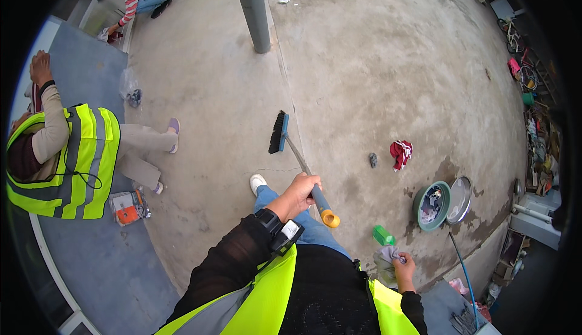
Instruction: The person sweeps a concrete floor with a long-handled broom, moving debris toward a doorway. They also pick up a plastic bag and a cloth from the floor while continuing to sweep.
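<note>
My left hand [301, 194] grips the grey pole of a push brush near its yellow end cap. The brush head [278, 132], blue with dark bristles, is held out past my white shoe, over the concrete floor; whether it touches the floor I cannot tell. Low on the right, my right hand [403, 269] pinches a greyish cloth [388, 255] that hangs from the fingers. Just beyond the cloth lies a green plastic bottle [383, 235]. Farther off are a dark grey scrubbing pad or rag [373, 160] and a red and white cloth [401, 155].
A green basin [417, 208] holding cloths stands beside a round metal lid or tray [464, 194] on wet concrete, near a blue hose [464, 262]. A grey post [254, 12] rises ahead. Two people in yellow vests work at left, near plastic bags [132, 87]. Bicycles [527, 73] and clutter line the right.
</note>
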